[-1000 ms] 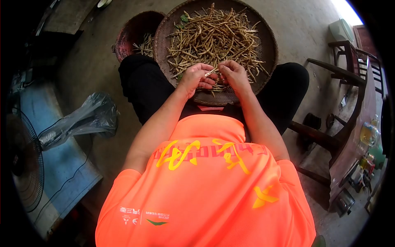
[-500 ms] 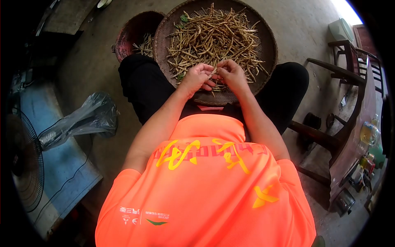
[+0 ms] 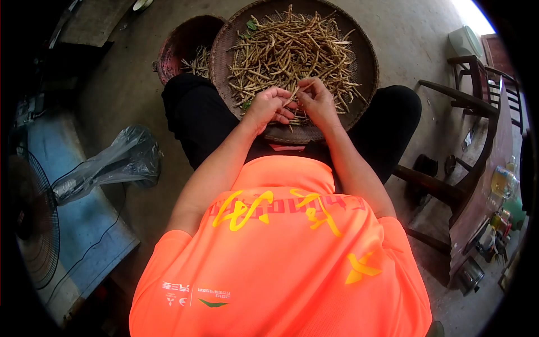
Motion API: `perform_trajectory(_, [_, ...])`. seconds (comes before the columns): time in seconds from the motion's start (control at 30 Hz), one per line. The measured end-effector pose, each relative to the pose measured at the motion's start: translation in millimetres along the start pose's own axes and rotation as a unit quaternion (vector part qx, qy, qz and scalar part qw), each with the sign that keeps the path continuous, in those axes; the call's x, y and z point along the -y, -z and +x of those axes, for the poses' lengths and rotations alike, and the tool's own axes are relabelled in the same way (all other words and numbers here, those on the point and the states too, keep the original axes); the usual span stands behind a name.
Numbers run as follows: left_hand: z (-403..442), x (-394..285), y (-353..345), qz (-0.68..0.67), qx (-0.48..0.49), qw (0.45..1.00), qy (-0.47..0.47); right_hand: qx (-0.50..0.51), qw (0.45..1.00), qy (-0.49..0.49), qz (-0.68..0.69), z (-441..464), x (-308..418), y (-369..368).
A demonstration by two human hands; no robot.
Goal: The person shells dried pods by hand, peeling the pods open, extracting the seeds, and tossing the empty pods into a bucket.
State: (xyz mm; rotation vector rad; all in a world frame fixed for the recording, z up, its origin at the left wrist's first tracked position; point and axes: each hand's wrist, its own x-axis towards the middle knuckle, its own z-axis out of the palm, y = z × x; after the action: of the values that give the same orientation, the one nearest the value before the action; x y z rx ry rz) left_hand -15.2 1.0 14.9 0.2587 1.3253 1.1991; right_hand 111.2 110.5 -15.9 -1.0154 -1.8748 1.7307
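A round woven tray [image 3: 368, 42] rests on my lap, heaped with thin dry brown bean pods [image 3: 286, 50]. Over its near part, my left hand [image 3: 269, 109] grips a pale pod [image 3: 292, 97] between thumb and fingers, its lower fingers curled. Close on the right, my right hand [image 3: 315, 101] pinches the upper end of the same pod. The fingertips of both hands nearly touch. A small green leaf [image 3: 251, 25] lies among the pods near the tray's upper left edge.
A reddish basket [image 3: 168, 53] with pod pieces inside stands left of the tray. Further left are a plastic bag [image 3: 132, 160], a blue-topped table [image 3: 56, 140] and a fan [image 3: 33, 219]. Wooden chairs [image 3: 471, 101], a pale bucket [image 3: 465, 42] and bottles [image 3: 503, 181] are on the right.
My right hand's fingertips have shifted slightly up, and the pod between the hands has tilted more upright. My left hand has barely moved.
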Motion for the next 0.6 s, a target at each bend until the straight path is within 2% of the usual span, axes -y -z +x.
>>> perform_trajectory(0.1, [1.1, 4.0, -1.0, 0.031, -0.002, 0.999, -0.01, -0.01, 1.0, 0.007, 0.02, -0.9, 2.9, -0.4])
perform_trajectory(0.17, [1.0, 5.5, -0.5, 0.025, 0.009, 0.999, -0.026, 0.029, 0.994, -0.042, 0.097, -3.8, 11.8, 1.0])
perform_trajectory(0.4, [1.5, 2.9, 1.1, -0.005, 0.022, 1.0, 0.0, 0.03, 0.998, -0.021, 0.057, 1.7, -6.5, -1.8])
perform_trajectory(0.6, [5.4, 11.9, 5.2, 0.032, 0.02, 0.999, -0.017, 0.027, 0.999, -0.022, 0.032, 0.5, -6.8, -1.0])
